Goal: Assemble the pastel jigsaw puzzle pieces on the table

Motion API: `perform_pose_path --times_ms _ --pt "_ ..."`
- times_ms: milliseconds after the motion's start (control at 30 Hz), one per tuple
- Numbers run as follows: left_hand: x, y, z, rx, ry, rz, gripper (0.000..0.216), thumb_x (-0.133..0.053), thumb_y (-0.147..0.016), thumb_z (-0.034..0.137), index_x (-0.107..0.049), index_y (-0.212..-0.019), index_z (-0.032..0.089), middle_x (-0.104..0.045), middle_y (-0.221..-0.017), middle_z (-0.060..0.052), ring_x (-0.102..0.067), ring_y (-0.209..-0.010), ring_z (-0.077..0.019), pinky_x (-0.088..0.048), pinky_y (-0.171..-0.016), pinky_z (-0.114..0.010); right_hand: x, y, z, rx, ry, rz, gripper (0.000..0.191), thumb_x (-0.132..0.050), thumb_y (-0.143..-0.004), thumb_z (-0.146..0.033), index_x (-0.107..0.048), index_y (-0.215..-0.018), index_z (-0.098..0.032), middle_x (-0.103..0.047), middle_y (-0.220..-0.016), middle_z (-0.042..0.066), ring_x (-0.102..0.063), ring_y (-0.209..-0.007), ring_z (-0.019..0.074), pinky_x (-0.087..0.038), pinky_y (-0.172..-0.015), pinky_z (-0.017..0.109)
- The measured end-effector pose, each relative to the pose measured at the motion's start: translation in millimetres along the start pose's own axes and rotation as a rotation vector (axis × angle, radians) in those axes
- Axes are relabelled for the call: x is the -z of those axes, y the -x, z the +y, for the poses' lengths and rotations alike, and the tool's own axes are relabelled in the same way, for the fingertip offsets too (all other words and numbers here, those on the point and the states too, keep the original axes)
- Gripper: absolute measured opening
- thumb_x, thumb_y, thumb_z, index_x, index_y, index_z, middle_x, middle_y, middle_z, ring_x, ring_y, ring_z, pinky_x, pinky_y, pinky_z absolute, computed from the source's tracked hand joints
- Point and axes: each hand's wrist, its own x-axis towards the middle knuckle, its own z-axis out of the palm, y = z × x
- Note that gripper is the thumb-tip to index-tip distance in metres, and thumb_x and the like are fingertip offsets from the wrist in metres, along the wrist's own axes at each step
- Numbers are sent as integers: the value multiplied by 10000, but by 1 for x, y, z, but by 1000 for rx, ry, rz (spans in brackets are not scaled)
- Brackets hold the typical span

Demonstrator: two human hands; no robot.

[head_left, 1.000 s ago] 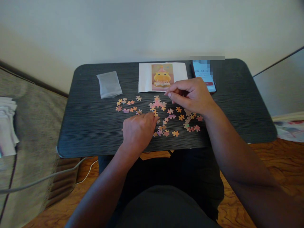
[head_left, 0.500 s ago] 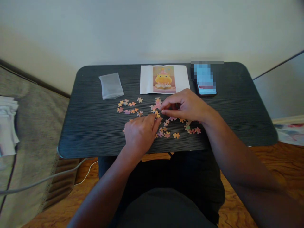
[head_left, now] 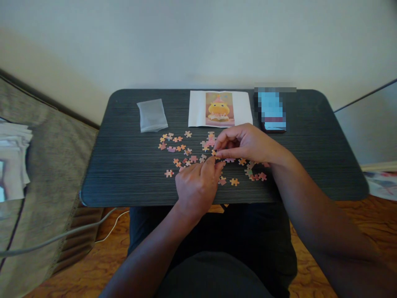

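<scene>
Several small pink and orange puzzle pieces lie scattered on a dark striped table. A few joined pieces sit near the middle. My left hand rests on the table with its fingers curled, fingertips pressing on pieces at the cluster. My right hand is curled just beyond it, thumb and fingers pinched on a puzzle piece that meets the left fingertips. A reference picture of a yellow figure lies at the table's far edge.
A clear plastic bag lies at the far left of the table. A phone lies beside the picture on the right. A couch with papers is at left, and a cable runs over the wooden floor.
My right hand came down from near the picture to the middle cluster, and my left hand shifted right to meet it. The camera view tilted, so the table sits lower.
</scene>
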Motion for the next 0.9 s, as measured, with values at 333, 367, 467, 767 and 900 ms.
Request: perform_pose_path --times_ms 333,367,467,767,900 --pt "25 -10 -34 81 25 -136 175 -697 -1055 223 -797 -916 187 -765 -803 -39 -699 -757 -204 -501 -719 -345 0 -4 -5 97 437 71 222 -797 -1019 -347 -885 -1211 -278 -883 -1166 50 -773 -923 186 -542 -831 333" --pt "25 -11 -37 71 29 -131 164 -700 -1056 231 -807 -940 187 -767 -839 -47 -706 -797 -214 -514 -743 -355 -1 -4 -5 98 456 72 220 -791 -1025 -353 -886 -1209 -279 -883 -1156 49 -774 -932 190 -541 -846 340" --pt "22 -13 -43 8 41 -109 148 -698 -1066 246 -821 -1009 189 -767 -957 -71 -713 -928 -244 -551 -834 -389 -2 -4 -6 59 496 81 216 -773 -1037 -375 -884 -1176 -253 -880 -1068 46 -762 -888 189 -533 -830 346" --pt "12 -16 -49 -97 129 -38 176 -653 -1073 203 -799 -981 169 -714 -970 -91 -643 -951 -262 -557 -892 -453 -5 -5 -9 5 502 82 222 -769 -1023 -414 -873 -1118 -242 -838 -919 31 -719 -800 176 -500 -765 341" --pt "12 -17 -49 -109 125 -42 185 -639 -1078 198 -797 -987 169 -713 -964 -92 -643 -948 -262 -560 -884 -451 -5 -4 -10 -10 459 94 231 -780 -1013 -424 -872 -1117 -239 -838 -936 37 -711 -788 172 -506 -758 349"
